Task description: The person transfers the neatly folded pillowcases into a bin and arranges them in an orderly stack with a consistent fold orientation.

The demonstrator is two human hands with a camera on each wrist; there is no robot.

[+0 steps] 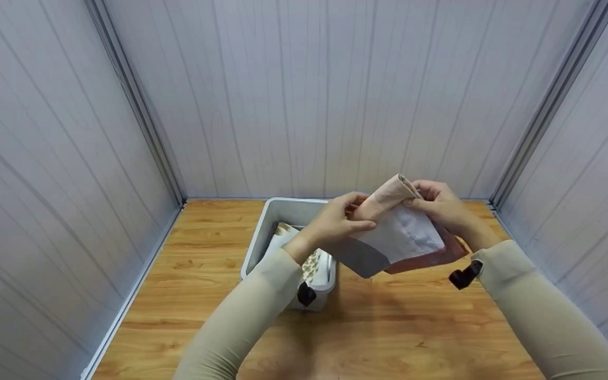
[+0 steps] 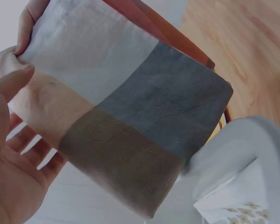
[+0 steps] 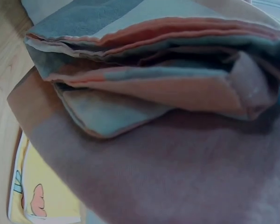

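A folded multi-coloured cloth (image 1: 404, 229), with white, grey, peach and rust patches, is held up between both hands above the table. My left hand (image 1: 338, 221) grips its left side, thumb on the near face; in the left wrist view the cloth (image 2: 130, 93) shows grey and brown blocks beside the thumb. At the upper right edge, my right hand (image 1: 444, 208) pinches the cloth beside a rolled-looking peach fold. The right wrist view shows the cloth's stacked layers (image 3: 163, 88) close up, but no part of the right hand.
A pale grey bin (image 1: 254, 248) stands left of the cloth, partly behind the left forearm. Inside lies white fabric with a brown leaf-like print (image 1: 312, 266). A yellow printed cloth (image 3: 49, 182) lies on the wooden table (image 1: 198, 295). Panelled walls (image 1: 283, 105) enclose the table.
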